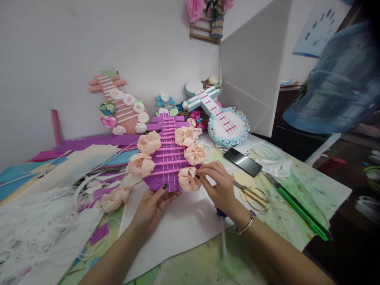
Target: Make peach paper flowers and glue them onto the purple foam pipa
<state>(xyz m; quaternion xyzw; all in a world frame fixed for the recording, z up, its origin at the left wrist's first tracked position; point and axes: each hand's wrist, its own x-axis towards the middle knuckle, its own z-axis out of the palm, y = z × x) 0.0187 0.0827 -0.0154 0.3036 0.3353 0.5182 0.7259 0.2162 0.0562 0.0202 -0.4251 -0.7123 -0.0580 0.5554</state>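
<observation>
A purple craft lute (168, 158) with pink bars and pale strings is held up over a white board (190, 225). Several peach paper flowers (195, 153) line both of its sides. My left hand (157, 204) grips the lute's lower edge, thumb on the front and fingers behind. At the lower right, the fingers of my right hand (218, 184) are closed on the edge of a peach paper flower (189, 179) that lies against the lute. Another peach flower (115, 198) rests on the table at the left.
Gold-handled scissors (255, 196), a black phone (242, 161) and a green utility knife (303, 209) lie at the right. White shredded strips (35, 229) and coloured paper (89, 158) cover the left. Behind stand a pink craft lute (124, 113) and a blue-white one (227, 122).
</observation>
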